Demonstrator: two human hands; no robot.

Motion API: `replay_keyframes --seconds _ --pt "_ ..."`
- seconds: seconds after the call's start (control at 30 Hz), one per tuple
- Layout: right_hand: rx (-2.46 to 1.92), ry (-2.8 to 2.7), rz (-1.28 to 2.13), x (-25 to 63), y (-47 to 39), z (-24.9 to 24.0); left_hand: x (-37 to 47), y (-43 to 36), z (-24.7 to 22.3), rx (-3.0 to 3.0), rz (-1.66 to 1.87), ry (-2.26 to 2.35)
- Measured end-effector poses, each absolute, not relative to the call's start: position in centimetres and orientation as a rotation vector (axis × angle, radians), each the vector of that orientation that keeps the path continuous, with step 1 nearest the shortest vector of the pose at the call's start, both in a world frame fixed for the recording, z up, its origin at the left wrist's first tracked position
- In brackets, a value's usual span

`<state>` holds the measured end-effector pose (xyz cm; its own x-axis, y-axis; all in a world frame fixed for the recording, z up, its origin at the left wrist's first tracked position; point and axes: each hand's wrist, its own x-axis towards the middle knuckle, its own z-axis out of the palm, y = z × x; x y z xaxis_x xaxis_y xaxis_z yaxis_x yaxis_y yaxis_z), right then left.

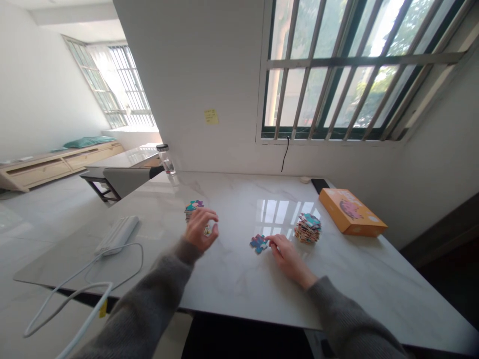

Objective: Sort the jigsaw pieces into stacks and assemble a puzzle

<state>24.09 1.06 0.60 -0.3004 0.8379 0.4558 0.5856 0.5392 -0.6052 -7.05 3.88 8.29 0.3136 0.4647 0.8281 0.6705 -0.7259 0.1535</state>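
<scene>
Over the left side of the table is my left hand (202, 230), its thumb and fingers curved and apart. It partly covers a stack of jigsaw puzzle pieces (194, 205). A patterned bit shows just under its fingers; whether that is part of the stack, I cannot tell. My right hand (287, 257) rests low over the table, index finger stretched out. Its fingertips touch the right edge of a blue and red puzzle piece (258, 244) lying flat, which may be more than one piece. Right of that hand stands a taller stack of puzzle pieces (308, 228).
An orange box (352, 212) lies at the right, a black phone (320, 186) behind it. A white power strip (118, 234) with looping cables is on the left. A clear bottle (166, 159) stands at the far left corner of the marble-patterned table (232, 284).
</scene>
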Motion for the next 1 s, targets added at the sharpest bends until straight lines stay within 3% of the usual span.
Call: replay_keyframes --seconds 0.17,0.37,0.5,0.73,1.0 --pt "-1.169 -2.142 0.355 24.2 1.1 0.2 0.0 2.7 3.5 -2.756 -0.845 -1.291" --pt "-1.165 -2.177 0.335 24.2 1.0 0.3 4.0 2.5 0.6 -2.738 -0.675 -1.623" --pt "-1.166 -2.159 0.367 24.1 1.0 0.4 4.0 2.8 0.7 -2.729 -0.766 -1.638" --pt "-1.031 -2.044 0.490 24.2 0.0 1.8 2.8 2.6 0.9 -2.767 -1.280 -1.245" --pt "-0.902 -2.065 0.373 24.1 0.0 2.0 2.9 2.3 1.1 -2.798 -1.444 -1.099"
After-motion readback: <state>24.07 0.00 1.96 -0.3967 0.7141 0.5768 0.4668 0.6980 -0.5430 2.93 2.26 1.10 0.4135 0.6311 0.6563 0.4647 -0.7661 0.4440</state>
